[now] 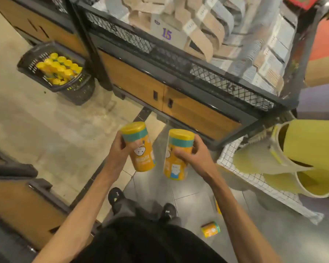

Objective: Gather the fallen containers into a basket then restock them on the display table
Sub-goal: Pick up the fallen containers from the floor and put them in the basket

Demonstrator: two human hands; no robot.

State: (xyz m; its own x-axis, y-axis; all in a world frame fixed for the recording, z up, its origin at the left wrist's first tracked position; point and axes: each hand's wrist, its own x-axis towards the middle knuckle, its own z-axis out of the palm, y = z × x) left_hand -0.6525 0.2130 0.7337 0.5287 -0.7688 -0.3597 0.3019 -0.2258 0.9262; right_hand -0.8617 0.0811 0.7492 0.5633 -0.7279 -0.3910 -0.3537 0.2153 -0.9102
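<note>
at the centre of the frame, the left hand (pixel 120 149) is gripping a yellow-lidded container (pixel 143 160), fingers curling round it, while the right hand (pixel 194 158) is gripping a second container (pixel 176 168) likewise, both lid-up and apart. at the upper left, a dark basket (pixel 27 61) is holding more yellow containers (pixel 59 69) beside the display table (pixel 137 80). at the lower right, a fallen container (pixel 210 229) is lying on the tiled floor (pixel 190 196).

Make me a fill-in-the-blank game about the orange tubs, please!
The left hand and right hand each grip ____ container.
The black basket holds tubs with ____ lids.
A fallen container lies on the ____.
The sign's purple number is ____.
Missing words: one, yellow, floor, 15.
</note>
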